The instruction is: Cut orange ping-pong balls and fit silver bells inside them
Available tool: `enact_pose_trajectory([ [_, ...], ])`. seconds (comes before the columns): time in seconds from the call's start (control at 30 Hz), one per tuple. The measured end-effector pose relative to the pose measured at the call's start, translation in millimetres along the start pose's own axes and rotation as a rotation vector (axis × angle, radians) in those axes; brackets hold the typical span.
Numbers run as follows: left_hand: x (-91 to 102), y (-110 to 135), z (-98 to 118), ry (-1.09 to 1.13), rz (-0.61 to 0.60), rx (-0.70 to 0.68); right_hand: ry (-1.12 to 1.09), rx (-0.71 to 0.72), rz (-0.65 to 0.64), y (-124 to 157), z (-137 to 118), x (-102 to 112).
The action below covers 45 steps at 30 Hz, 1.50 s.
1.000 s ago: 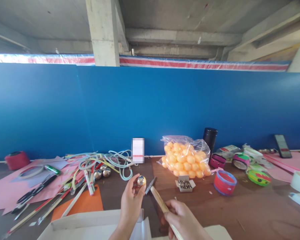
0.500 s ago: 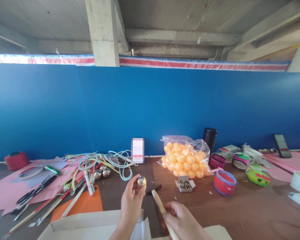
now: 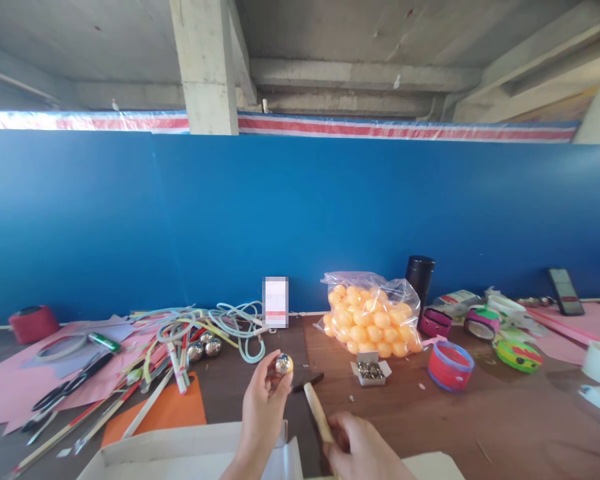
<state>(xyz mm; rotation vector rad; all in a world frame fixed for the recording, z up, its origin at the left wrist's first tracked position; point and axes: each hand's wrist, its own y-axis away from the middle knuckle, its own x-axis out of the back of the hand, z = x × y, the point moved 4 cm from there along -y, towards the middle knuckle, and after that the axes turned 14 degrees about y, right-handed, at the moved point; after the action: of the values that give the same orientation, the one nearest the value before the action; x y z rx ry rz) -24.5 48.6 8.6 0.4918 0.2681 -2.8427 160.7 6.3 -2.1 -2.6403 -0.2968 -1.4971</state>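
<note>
My left hand (image 3: 263,407) pinches a shiny metal ball (image 3: 283,364) between thumb and fingers, raised just above the table. In my right hand (image 3: 357,443) is a hammer (image 3: 316,408), gripped by its pale wooden handle. The dark hammer head points away from me, right of the ball, and appears to rest on or near the tabletop. Beyond it stands a small open box of metal tacks or similar bits (image 3: 371,371). A white tray-like box (image 3: 180,450) lies beneath my left forearm.
A clear bag of orange balls (image 3: 373,320) sits at the back, beside a black cylinder (image 3: 420,277). Tangled cords (image 3: 230,317), several metal balls (image 3: 213,347), scissors (image 3: 73,381) and paper lie left. Tape rolls (image 3: 450,367) stand right. A blue partition (image 3: 300,213) closes the back.
My right hand has shifted slightly lower with the hammer. My left hand still holds the metal ball in almost the same spot.
</note>
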Motion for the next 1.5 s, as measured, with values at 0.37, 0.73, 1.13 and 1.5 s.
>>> enact_pose_trajectory([
  [0.37, 0.0, 0.6, -1.2, 0.008, -0.021, -0.005, 0.175, -0.032, -0.006, 3.8, -8.5, 11.3],
  [0.73, 1.0, 0.7, -1.3, 0.012, -0.018, -0.001, 0.195, -0.050, 0.304, -5.5, 11.0, 35.9],
  [1.13, -1.5, 2.1, 1.6, -0.026, -0.034, -0.016, 0.232, -0.147, 0.303, -19.0, 45.6, 38.1],
  [1.5, -1.2, 2.8, 0.7, -0.031, -0.015, -0.014, 0.234, -0.146, 0.316, -19.8, 42.8, 33.6],
])
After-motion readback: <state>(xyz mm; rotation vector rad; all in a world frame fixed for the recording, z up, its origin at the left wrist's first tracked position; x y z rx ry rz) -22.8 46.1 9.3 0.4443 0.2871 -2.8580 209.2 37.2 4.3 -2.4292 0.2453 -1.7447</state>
